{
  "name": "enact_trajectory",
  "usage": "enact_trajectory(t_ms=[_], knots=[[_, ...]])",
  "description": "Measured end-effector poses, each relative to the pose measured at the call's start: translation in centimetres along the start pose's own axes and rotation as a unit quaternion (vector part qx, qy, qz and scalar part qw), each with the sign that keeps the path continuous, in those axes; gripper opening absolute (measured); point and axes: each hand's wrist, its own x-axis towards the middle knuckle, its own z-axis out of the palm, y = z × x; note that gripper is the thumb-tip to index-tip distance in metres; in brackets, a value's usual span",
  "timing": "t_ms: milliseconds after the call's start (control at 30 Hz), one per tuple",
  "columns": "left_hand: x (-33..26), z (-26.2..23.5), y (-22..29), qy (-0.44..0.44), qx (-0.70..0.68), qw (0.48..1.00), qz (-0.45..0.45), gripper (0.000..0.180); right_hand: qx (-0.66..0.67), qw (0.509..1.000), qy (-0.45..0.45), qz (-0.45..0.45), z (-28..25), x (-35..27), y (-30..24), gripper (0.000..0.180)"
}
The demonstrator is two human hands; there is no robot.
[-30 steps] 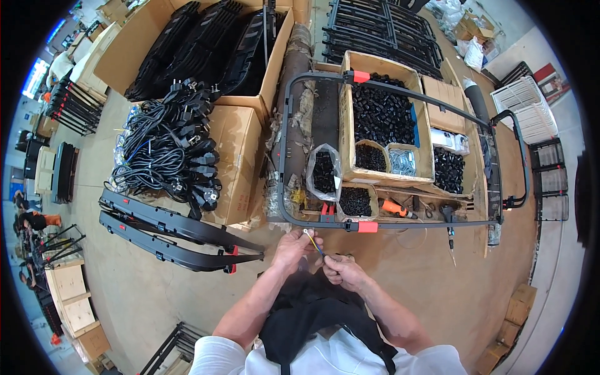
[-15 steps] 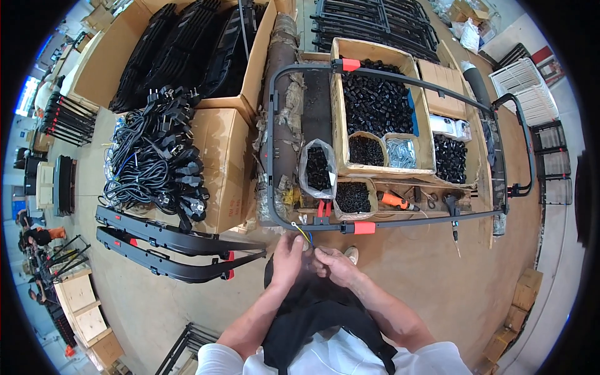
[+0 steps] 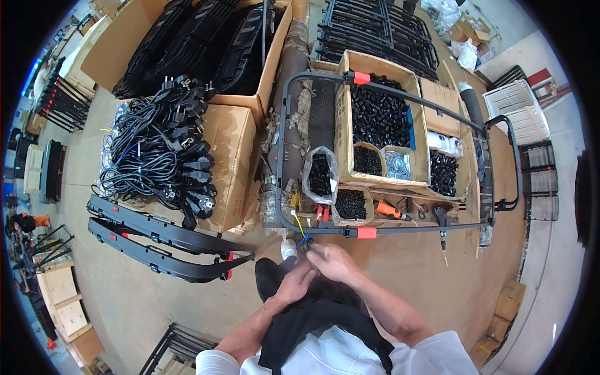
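My right hand (image 3: 330,260) pinches thin, bendy wires (image 3: 304,239); my left hand (image 3: 296,285) curls, hold unclear; round-cornered frame (image 3: 412,229) beyond, smooth floor (image 3: 412,269) spreading right

Floor (image 3: 450,281): brightly, evenly lit
Black parts (image 3: 381,112): flecked with glints
Wall (image 3: 547,281): bent by fisheye distortion
Corners: blacked out

Frame (image 3: 431,228) beyond hands (image 3: 334,263), open floor (image 3: 437,287) right
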Motion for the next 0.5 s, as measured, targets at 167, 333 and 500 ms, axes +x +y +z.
enact_trajectory(t_ms=[167, 333, 500], knots=[[-0.8, -1.0, -2.1, -0.056, 0.005, 0.993, -0.107, 0.029, -0.038, 0.986, 0.163, -0.019, -8.7, -0.1, -4.3, 0.039], [-0.7, -1.4, -2.7, -0.076, -0.013, 0.989, -0.123, 0.034, -0.075, 0.986, -0.094, 0.116, -9.6, 8.7, -2.2, 0.042], [-1.9, -1.6, -3.2, -0.066, -0.002, 0.991, -0.114, 0.034, 0.085, 0.980, -0.161, 0.085, -8.4, 10.7, -0.5, 0.039]])
